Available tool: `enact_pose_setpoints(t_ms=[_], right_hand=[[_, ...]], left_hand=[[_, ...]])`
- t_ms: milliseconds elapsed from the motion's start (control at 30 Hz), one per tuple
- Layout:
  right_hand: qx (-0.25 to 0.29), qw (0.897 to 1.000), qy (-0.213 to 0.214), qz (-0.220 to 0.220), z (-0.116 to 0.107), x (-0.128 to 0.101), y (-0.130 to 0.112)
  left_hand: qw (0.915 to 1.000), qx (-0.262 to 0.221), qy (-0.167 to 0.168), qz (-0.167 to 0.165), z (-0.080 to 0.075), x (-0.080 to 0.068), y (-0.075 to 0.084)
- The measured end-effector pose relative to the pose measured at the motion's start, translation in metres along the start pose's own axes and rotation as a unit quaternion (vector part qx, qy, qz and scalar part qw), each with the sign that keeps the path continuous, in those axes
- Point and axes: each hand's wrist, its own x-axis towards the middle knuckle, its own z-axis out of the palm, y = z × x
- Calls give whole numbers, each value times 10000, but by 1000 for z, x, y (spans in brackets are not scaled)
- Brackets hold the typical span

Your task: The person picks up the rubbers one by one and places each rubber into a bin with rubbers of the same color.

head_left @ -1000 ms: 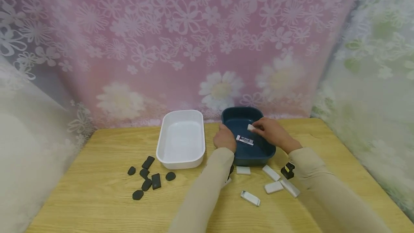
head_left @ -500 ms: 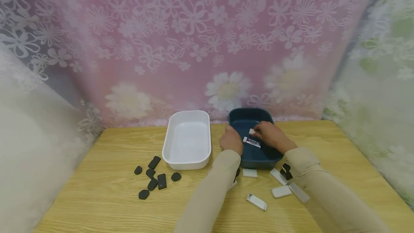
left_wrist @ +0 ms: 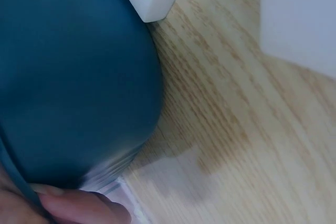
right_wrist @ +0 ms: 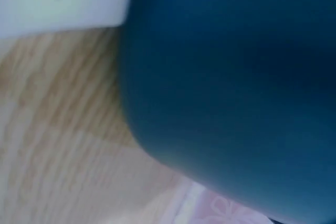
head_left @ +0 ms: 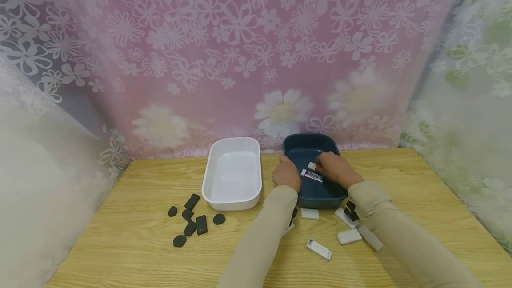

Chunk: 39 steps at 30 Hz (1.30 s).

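My left hand [head_left: 286, 174] grips the left rim of the dark blue basin [head_left: 320, 202]; in the left wrist view its fingers [left_wrist: 79, 205] curl over the edge. Inside that basin, my right hand [head_left: 336, 166] pinches a small white block [head_left: 311, 165], which looks like an eraser, low near the bottom. Just in front of it lies an eraser in a dark printed sleeve [head_left: 313, 175], with one white end showing. The right wrist view shows only the basin's outer wall [right_wrist: 220, 103], a white block and the table, so the right fingers are hidden there.
A white basin [head_left: 232, 202] stands to the left of the blue one. Several white blocks [head_left: 349, 237] lie on the wooden table [head_left: 136, 252] in front of the blue basin. Several black pieces [head_left: 202, 225], some rounded and some rectangular, lie at the left. A flowered curtain [head_left: 240, 57] hangs behind.
My right hand has lowered the white block toward the basin's bottom, close to the sleeved eraser. The left hand keeps its hold on the rim. The head view has shifted slightly.
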Motion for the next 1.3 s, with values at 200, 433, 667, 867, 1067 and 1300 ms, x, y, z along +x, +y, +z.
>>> enact_pose_setpoints(t_ms=[200,433,667,867,1067,1300], right_hand=[[586,9958,298,-629,-6,-10,4],[967,9885,688,-936,-31,-41,0],[862,9861,1034,-978,-43,-86,6],[834,9869,1091,-851,-40,-131,17],[985,9931,398,-503,-29,-167,22],[1347,9883,-688,221,-18,-192,15]], left_hand=[[9999,89,61,98,2,-3,0],[9993,-264,250,-62,-3,-1,-3],[9994,-308,173,-25,-3,2,-7],[9995,-287,112,91,-3,3,-7],[9991,-369,138,147,-3,2,-5],[9993,-322,-9,195,0,-2,-1]])
